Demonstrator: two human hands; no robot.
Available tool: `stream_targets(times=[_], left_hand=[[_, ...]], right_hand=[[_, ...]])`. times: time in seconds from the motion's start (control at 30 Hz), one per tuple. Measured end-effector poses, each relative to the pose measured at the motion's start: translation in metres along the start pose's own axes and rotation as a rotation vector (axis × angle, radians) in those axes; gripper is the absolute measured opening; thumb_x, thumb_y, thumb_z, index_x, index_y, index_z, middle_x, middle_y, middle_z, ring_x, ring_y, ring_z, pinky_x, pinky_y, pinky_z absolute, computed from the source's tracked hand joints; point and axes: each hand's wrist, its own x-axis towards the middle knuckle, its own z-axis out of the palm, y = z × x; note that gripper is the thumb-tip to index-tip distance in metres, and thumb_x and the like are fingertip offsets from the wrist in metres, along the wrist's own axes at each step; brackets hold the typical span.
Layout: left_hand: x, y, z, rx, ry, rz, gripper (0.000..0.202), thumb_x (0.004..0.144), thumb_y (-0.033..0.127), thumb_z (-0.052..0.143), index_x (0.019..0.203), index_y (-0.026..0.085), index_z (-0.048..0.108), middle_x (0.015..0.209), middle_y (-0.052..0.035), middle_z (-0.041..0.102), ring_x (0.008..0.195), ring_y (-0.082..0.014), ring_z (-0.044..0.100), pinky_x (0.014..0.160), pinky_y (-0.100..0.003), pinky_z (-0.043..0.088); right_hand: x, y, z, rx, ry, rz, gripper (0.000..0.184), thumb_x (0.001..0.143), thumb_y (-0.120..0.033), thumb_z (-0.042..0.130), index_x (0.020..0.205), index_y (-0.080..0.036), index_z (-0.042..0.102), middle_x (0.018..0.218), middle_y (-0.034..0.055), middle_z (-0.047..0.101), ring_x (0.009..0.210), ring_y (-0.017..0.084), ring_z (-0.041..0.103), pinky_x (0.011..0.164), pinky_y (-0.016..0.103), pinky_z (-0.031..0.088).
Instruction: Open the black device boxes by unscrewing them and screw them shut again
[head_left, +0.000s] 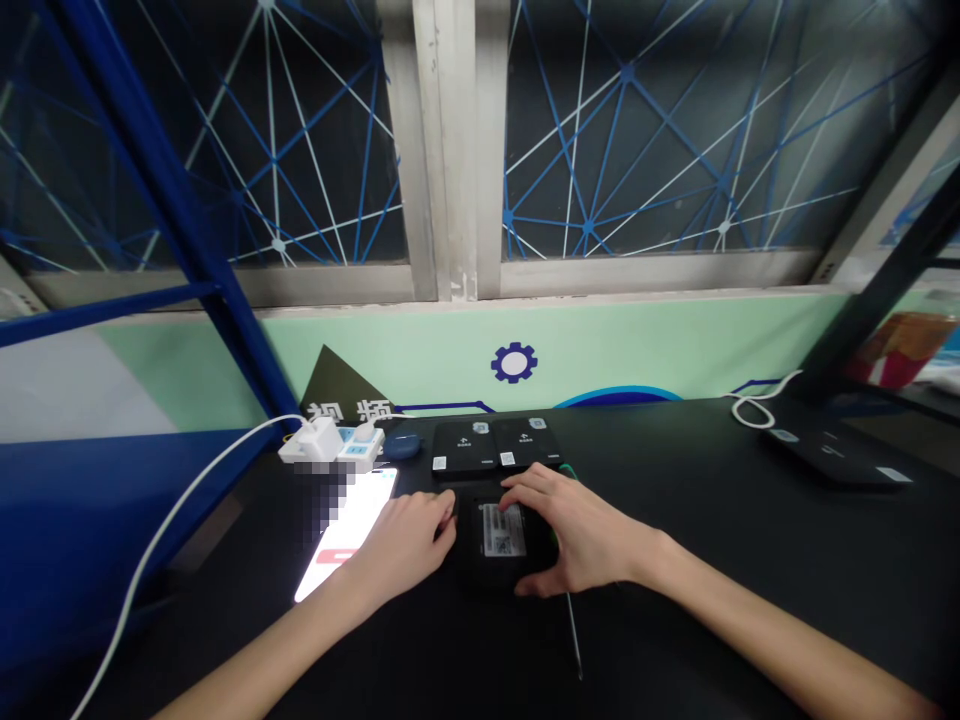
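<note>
A small black box with a white label (501,532) lies on the black table (712,560) in front of me. My right hand (577,530) rests over its right side, fingers curved round its far and right edges. My left hand (409,540) presses against its left edge with fingers curled. A lit phone (352,530) lies face up just left of my left hand. Under my right wrist lies a thin tool with a green handle (571,625), partly hidden by the hand.
Two more black boxes (495,443) sit side by side behind the one held. A white power strip (330,443) with a white cable and a small blue case (401,444) stand at the back left. Another black device (832,455) and a coiled white cable (754,405) are at the right.
</note>
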Motion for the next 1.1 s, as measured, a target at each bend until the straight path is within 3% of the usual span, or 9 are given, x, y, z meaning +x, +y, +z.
stream_targets(times=[0.3,0.47,0.73,0.93,1.1], left_hand=[[-0.001,0.002,-0.004,-0.005,-0.013,-0.001,0.02,0.095,0.023,0.043,0.075,0.022,0.046,0.069,0.0013,0.061,0.06,-0.0177,0.059,0.052,-0.029,0.025],[0.0,0.002,-0.004,-0.012,-0.009,0.003,0.021,0.095,0.024,0.043,0.074,0.022,0.045,0.068,0.0017,0.06,0.059,-0.0172,0.057,0.051,-0.028,0.024],[0.0,0.002,-0.004,-0.009,-0.012,0.004,0.02,0.095,0.024,0.043,0.075,0.021,0.047,0.069,0.0013,0.06,0.059,-0.017,0.058,0.051,-0.028,0.024],[0.001,0.002,-0.001,0.002,-0.006,-0.002,0.021,0.095,0.025,0.043,0.074,0.022,0.045,0.067,0.0009,0.06,0.06,-0.0187,0.059,0.052,-0.03,0.024],[0.001,0.003,-0.002,0.004,-0.005,0.009,0.022,0.096,0.025,0.043,0.074,0.022,0.044,0.067,0.0013,0.06,0.06,-0.0186,0.059,0.052,-0.029,0.024]], right_hand=[[-0.002,0.004,-0.004,0.015,-0.082,-0.007,0.085,0.061,-0.051,0.081,0.136,-0.02,0.057,0.144,0.0162,0.051,0.121,0.035,0.053,0.104,0.049,0.04],[-0.004,0.007,-0.008,0.015,-0.118,-0.033,0.09,0.061,-0.052,0.08,0.141,-0.02,0.053,0.148,0.0155,0.046,0.129,0.036,0.046,0.109,0.052,0.033],[-0.003,0.003,-0.01,0.015,-0.126,-0.069,0.09,0.058,-0.037,0.079,0.141,-0.017,0.051,0.15,0.0163,0.043,0.129,0.036,0.047,0.107,0.046,0.038],[-0.001,-0.005,-0.009,0.043,-0.065,-0.068,0.077,0.055,-0.03,0.077,0.128,-0.018,0.054,0.119,0.0111,0.061,0.11,0.031,0.055,0.095,0.04,0.046],[-0.002,-0.005,-0.009,0.026,-0.054,-0.017,0.068,0.053,-0.032,0.078,0.114,-0.021,0.049,0.105,0.0076,0.056,0.097,0.028,0.054,0.078,0.035,0.05]])
